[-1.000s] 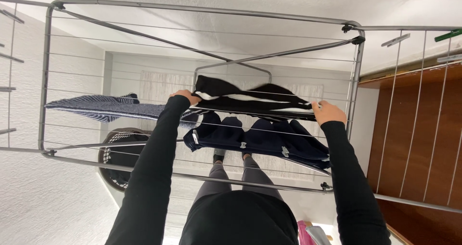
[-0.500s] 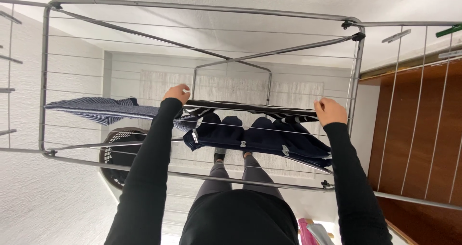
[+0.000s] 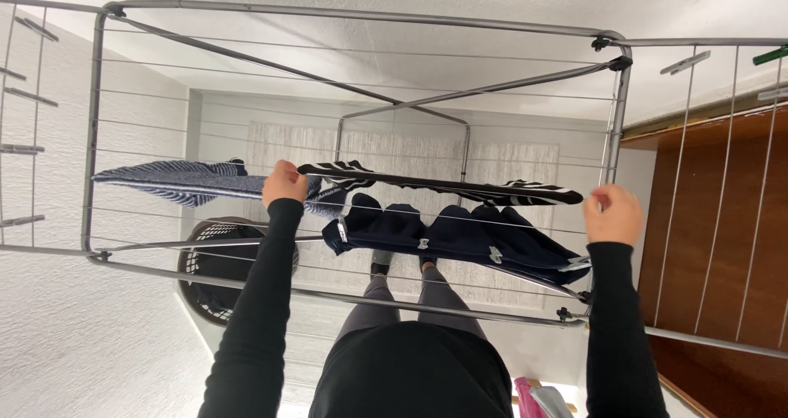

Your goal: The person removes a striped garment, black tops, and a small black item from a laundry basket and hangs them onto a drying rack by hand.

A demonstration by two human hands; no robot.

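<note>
A black garment with white stripes (image 3: 443, 186) lies flat across the wires of a grey drying rack (image 3: 361, 14). My left hand (image 3: 285, 183) is curled at the garment's left end, its back towards the camera, so its grip is hidden. My right hand (image 3: 612, 213) is just past the garment's right end, apart from it, fingers curled on nothing. A navy garment (image 3: 460, 239) hangs on the wires below, fixed with small pegs. A blue striped cloth (image 3: 176, 182) lies over the wires to the left of my left hand.
A dark laundry basket (image 3: 215, 264) stands under the rack at the left. The rack's side wing on the right carries grey pegs (image 3: 688, 61) and a green peg (image 3: 771, 54). A brown wooden surface (image 3: 722, 221) is at the right, white textured walls around.
The striped garment was lowered from a raised bunch onto the wires and now lies flat. My right hand let go and moved right and down; my left hand shifted slightly left and down.
</note>
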